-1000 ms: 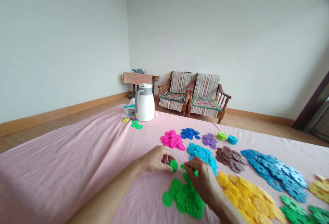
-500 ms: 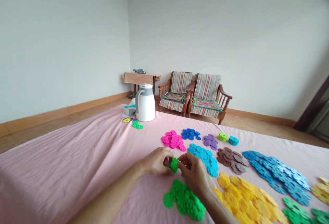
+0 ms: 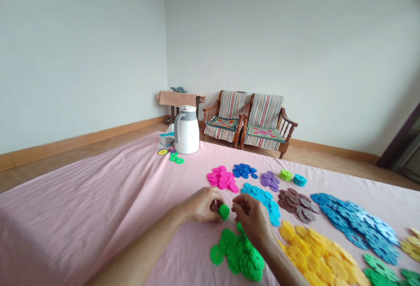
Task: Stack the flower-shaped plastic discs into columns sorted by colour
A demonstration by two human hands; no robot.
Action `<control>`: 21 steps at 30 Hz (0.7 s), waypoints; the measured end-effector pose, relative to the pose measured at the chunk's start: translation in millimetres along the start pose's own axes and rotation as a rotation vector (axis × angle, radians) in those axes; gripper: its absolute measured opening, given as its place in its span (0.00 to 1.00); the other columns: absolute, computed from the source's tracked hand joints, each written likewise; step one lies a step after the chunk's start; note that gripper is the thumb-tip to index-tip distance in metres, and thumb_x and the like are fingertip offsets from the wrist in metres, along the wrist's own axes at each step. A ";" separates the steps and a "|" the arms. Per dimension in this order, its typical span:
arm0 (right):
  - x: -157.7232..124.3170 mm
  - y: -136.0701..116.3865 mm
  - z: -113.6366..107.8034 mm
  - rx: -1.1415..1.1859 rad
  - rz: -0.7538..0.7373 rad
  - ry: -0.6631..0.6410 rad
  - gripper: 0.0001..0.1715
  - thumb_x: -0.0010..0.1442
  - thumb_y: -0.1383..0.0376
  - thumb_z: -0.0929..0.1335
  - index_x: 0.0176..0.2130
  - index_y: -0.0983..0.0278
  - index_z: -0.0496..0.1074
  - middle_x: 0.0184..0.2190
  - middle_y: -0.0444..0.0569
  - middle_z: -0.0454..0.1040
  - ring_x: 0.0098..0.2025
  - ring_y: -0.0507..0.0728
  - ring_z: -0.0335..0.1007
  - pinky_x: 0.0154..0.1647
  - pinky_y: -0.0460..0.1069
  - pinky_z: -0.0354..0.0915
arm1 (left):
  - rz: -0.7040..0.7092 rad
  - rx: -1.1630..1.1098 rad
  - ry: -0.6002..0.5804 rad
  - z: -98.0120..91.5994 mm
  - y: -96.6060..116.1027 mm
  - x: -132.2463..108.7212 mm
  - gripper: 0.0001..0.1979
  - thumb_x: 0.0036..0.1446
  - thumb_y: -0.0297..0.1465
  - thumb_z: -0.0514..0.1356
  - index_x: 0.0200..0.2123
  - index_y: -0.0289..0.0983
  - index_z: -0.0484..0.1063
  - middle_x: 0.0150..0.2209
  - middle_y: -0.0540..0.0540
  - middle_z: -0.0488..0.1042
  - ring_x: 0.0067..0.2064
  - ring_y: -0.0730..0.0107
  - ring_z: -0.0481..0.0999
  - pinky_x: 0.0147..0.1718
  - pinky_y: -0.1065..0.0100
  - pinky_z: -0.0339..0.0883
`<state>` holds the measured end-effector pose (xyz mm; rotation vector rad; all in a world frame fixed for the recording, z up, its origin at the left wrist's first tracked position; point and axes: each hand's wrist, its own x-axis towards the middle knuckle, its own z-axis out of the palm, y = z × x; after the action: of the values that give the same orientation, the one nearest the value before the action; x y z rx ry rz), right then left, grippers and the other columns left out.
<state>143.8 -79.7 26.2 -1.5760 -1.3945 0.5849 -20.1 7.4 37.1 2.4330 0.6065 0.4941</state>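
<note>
My left hand [image 3: 200, 207] rests on the pink cloth [image 3: 98, 207] and pinches a small stack of green notched discs [image 3: 224, 211]. A finger's width to its right is my right hand [image 3: 252, 221], fingers curled in a pinch, and whether anything is in them I cannot make out. Just below both hands lies a loose pile of green discs [image 3: 239, 255].
Sorted disc piles lie to the right and behind: yellow [image 3: 315, 255], cyan [image 3: 262, 198], brown [image 3: 297, 203], blue [image 3: 357, 224], pink [image 3: 223, 178], dark blue [image 3: 244, 171], purple [image 3: 269, 180]. A white jug [image 3: 187, 129] stands at the far edge. Two wooden chairs [image 3: 249, 122] stand beyond.
My right hand rose from the green pile to the stack in my left hand, met it, and now sits slightly apart from it. The left hand stayed put.
</note>
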 end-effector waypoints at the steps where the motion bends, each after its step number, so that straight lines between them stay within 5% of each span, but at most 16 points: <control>1: 1.3 1.6 -4.2 -0.036 -0.013 0.013 0.11 0.54 0.61 0.62 0.32 0.64 0.70 0.23 0.46 0.73 0.22 0.53 0.67 0.23 0.47 0.58 | 0.000 -0.005 -0.006 -0.4 -0.3 -0.2 0.09 0.40 0.24 0.65 0.29 0.35 0.75 0.27 0.52 0.67 0.25 0.77 0.65 0.22 0.76 0.56; 6: 8.7 26.1 -26.9 -0.344 -0.116 0.105 0.10 0.53 0.64 0.62 0.27 0.63 0.71 0.23 0.45 0.72 0.26 0.54 0.66 0.28 0.48 0.58 | 0.014 0.001 -0.017 -1.7 -2.8 -0.4 0.11 0.39 0.29 0.68 0.31 0.35 0.75 0.27 0.52 0.67 0.26 0.75 0.66 0.22 0.76 0.56; 10: 6.2 44.8 -35.4 -0.475 -0.155 0.009 0.07 0.50 0.65 0.65 0.28 0.62 0.73 0.26 0.46 0.71 0.31 0.56 0.67 0.34 0.49 0.59 | 0.028 0.023 -0.006 -1.7 -3.5 -0.2 0.12 0.39 0.30 0.69 0.31 0.35 0.75 0.27 0.52 0.67 0.26 0.76 0.65 0.22 0.76 0.56; 21: 0.9 33.6 -28.1 -0.501 -0.191 -0.063 0.05 0.50 0.69 0.65 0.28 0.63 0.71 0.29 0.47 0.71 0.35 0.56 0.67 0.37 0.49 0.60 | 0.034 0.005 -0.010 -2.0 -3.2 -0.6 0.10 0.40 0.30 0.69 0.30 0.35 0.75 0.27 0.52 0.67 0.26 0.76 0.65 0.22 0.76 0.56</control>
<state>184.2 -85.6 10.5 -1.7879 -1.8135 0.1748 -22.4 10.4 36.6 2.4529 0.5638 0.4947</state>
